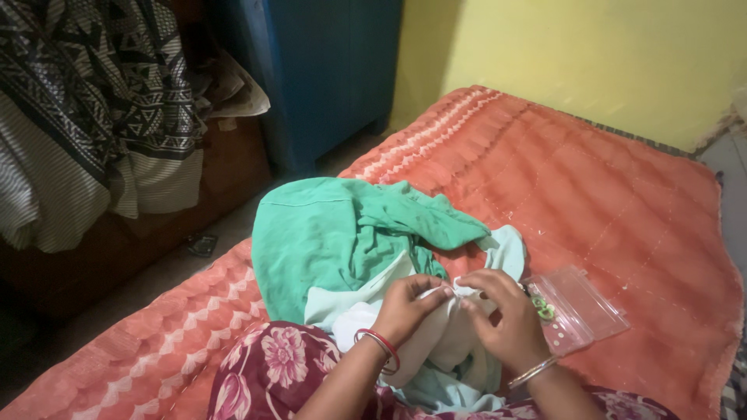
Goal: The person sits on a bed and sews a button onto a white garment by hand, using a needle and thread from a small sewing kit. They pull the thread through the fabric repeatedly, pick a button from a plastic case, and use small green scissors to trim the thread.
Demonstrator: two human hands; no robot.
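Head view: left hand [408, 305] and right hand [498, 315] pinch the white cloth [436, 342] between them, fingertips close, keeping it taut; pouch [580, 311] lies just beside.

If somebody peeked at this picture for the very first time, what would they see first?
Probably the two hands in the lower middle: the left hand and right hand pinch a pale cloth together. Just behind them lies a bright green garment, bunched up on the big orange bedspread. Beside the right hand sits a small clear plastic pouch.
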